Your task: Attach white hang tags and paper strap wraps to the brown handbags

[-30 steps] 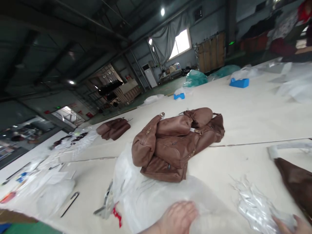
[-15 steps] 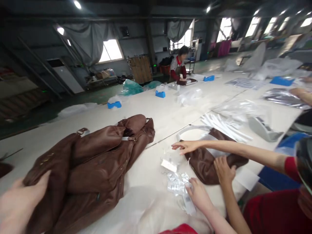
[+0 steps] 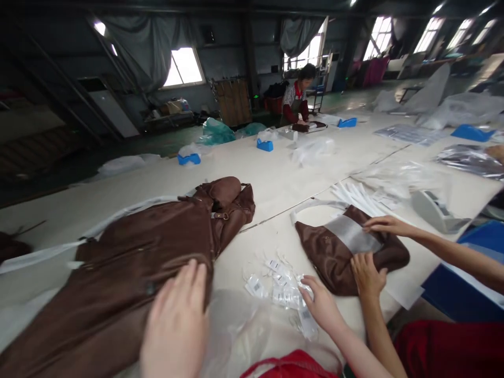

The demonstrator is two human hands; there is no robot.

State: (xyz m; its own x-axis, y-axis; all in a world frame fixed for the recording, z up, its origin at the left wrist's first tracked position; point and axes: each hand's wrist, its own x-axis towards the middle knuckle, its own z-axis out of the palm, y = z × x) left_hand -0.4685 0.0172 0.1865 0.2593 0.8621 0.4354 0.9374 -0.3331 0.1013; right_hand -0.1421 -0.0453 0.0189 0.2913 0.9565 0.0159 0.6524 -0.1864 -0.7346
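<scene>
A brown leather bag (image 3: 118, 283) lies in front of me on the left, its strap (image 3: 129, 207) wrapped in white. My left hand (image 3: 177, 320) rests on the bag's right part with fingers stretched out. My right hand (image 3: 321, 304) is at the right edge of a heap of white hang tags (image 3: 285, 289) with strings. Its fingers are curved and apart, with nothing visible in them. More brown bags (image 3: 228, 199) are piled just beyond the near bag.
A co-worker's two hands (image 3: 368, 273) work on another brown bag (image 3: 331, 252) at right, with white strips (image 3: 352, 194) behind it. Blue tape dispensers (image 3: 264, 145) and clear plastic (image 3: 313, 152) lie across the table (image 3: 275, 184). Another person (image 3: 299, 100) works at the far side.
My left hand has let go of the bag's left edge and moved right onto its surface. The near bag now lies flatter, its wrapped strap showing. The tags are more spread out.
</scene>
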